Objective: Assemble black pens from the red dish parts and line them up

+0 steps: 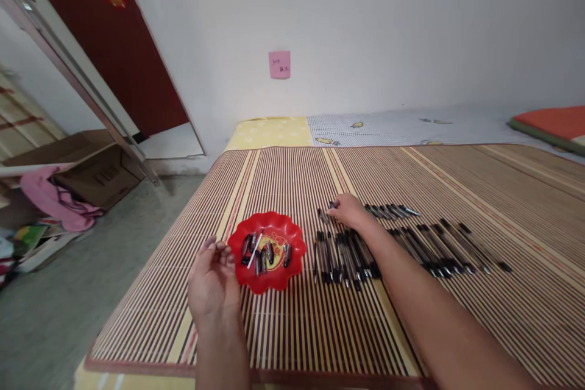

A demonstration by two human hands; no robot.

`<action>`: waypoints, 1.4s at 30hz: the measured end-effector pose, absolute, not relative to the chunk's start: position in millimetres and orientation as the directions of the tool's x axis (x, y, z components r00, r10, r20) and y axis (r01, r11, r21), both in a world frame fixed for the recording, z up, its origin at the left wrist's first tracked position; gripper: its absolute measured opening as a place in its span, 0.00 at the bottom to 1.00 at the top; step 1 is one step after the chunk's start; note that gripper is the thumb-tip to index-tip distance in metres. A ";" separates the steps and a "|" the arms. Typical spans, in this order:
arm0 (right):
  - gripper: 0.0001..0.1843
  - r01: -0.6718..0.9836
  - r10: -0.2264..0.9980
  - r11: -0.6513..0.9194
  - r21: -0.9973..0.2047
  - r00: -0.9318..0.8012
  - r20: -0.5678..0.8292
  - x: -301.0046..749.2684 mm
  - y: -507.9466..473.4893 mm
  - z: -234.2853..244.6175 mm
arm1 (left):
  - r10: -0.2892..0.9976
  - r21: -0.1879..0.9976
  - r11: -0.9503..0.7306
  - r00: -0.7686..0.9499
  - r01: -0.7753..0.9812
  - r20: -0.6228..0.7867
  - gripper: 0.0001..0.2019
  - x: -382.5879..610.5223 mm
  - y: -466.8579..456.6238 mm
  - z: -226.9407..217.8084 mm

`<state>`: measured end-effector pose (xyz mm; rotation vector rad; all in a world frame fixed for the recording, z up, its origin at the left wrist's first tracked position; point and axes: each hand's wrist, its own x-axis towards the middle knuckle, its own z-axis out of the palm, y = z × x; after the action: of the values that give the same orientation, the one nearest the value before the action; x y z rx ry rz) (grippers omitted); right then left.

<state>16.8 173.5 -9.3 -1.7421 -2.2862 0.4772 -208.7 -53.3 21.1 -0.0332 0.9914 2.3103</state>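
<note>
You are working over a striped cream-and-brown slatted mat, which is covering a bed dressed in pale patterned cloth. Your left hand is lying palm up beside a scalloped red plastic bowl, fingers loosely curled and parted, the palm carrying nothing; whether its fingertips are touching the rim is not clear. Inside the bowl, several short dark-and-clear plastic pieces are lying jumbled with a thin white stick. Your right hand is hanging low beyond the bowl and to its right, thumb and fingertips sitting close together at a small dark piece; whether they are pinching it, the view is not showing. On the hand's far right, a row of similar short pieces is lying slanted on the mat. Nearer you, slim black-and-clear pens are lying side by side, your right forearm crossing above them. Behind, a square pink paper note is clinging to the white wall
</note>
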 end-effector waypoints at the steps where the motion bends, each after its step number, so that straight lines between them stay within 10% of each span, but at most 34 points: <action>1: 0.09 0.889 0.963 0.242 -0.388 -0.270 -0.019 18.1 173.5 -10.1 | 0.531 0.650 -0.529 -0.810 -0.546 -0.248 0.07 -208.2 -53.2 20.7; 19: 0.12 0.791 0.875 0.472 -0.389 -0.473 0.101 5.1 139.5 13.4 | 0.501 0.644 -0.521 -0.811 -0.560 -0.300 0.05 -210.6 -53.5 26.6; 24: 0.12 0.548 0.685 0.645 -0.533 -0.724 0.085 -49.0 95.0 29.7 | 0.484 0.651 -0.522 -0.820 -0.551 -0.305 0.05 -211.7 -55.0 25.0; 31: 0.10 0.422 0.464 0.798 -0.430 -0.886 -0.007 -96.5 62.1 23.0 | 0.471 0.693 -0.523 -0.846 -0.496 -0.251 0.06 -216.7 -55.2 18.1; 38: 0.05 0.432 0.496 0.787 -0.441 -0.868 0.035 -74.5 67.6 32.6 | 0.486 0.657 -0.521 -0.822 -0.544 -0.296 0.06 -216.1 -55.9 22.5; 42: 0.07 0.530 0.719 0.598 -0.602 -0.686 0.110 -34.0 105.9 44.5 | 0.480 0.645 -0.535 -0.825 -0.546 -0.300 0.05 -218.9 -57.2 22.9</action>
<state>-34.0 105.9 44.5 -1.0097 -2.4863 0.7731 -218.9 -57.2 22.9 -0.1153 1.0202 2.3309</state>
